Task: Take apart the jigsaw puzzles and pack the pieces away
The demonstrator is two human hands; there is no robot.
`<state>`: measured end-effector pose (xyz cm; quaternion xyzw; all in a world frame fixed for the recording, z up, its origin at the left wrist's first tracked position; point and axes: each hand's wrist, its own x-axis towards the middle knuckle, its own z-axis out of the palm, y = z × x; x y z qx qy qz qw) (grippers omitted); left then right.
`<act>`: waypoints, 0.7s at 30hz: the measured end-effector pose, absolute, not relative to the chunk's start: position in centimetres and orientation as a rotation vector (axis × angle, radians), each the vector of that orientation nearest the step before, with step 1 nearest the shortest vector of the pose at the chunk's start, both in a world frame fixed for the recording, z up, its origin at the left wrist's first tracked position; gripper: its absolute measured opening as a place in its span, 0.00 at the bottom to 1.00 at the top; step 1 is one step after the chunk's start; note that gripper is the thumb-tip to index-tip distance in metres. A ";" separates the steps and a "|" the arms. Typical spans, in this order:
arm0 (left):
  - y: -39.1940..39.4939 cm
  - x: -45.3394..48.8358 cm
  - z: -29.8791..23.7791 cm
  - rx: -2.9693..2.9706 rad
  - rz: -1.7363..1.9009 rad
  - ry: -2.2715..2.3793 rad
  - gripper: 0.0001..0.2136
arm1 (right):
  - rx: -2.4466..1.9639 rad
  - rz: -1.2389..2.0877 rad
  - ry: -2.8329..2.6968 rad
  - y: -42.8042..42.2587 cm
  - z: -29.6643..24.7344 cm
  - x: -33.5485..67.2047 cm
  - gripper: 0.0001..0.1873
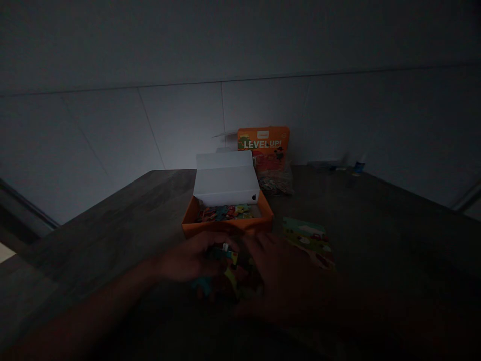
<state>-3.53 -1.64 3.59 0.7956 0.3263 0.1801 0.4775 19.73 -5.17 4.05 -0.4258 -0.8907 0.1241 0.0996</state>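
The scene is very dark. My left hand (pixel 191 260) and my right hand (pixel 285 273) rest close together on a pile of colourful puzzle pieces (pixel 231 273) on the table. Fingers of both hands curl over the pieces; what each holds is hard to make out. Just beyond the hands sits an open orange box (pixel 227 225) with a raised white lid (pixel 225 178) and more pieces inside. A partly joined puzzle section (pixel 308 238) with a green picture lies to the right of the box.
An orange "LEVEL UP!" box (pixel 264 148) stands against the tiled wall behind, with a bag of pieces (pixel 276 184) in front of it. A small bottle (pixel 359 166) stands at the back right. The dark wooden table (pixel 394 235) stretches to both sides.
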 end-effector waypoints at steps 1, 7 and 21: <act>-1.5 -3.7 3.6 1.950 0.422 0.820 0.18 | -1.285 0.368 -2.704 -5.0 4.3 20.4 0.42; -1.0 -4.2 3.6 1.956 0.394 0.895 0.18 | -1.006 0.198 -3.042 -3.2 3.5 23.7 0.32; -1.3 -3.4 2.8 1.854 0.653 1.057 0.13 | -1.107 0.592 -2.790 -3.2 3.3 20.2 0.38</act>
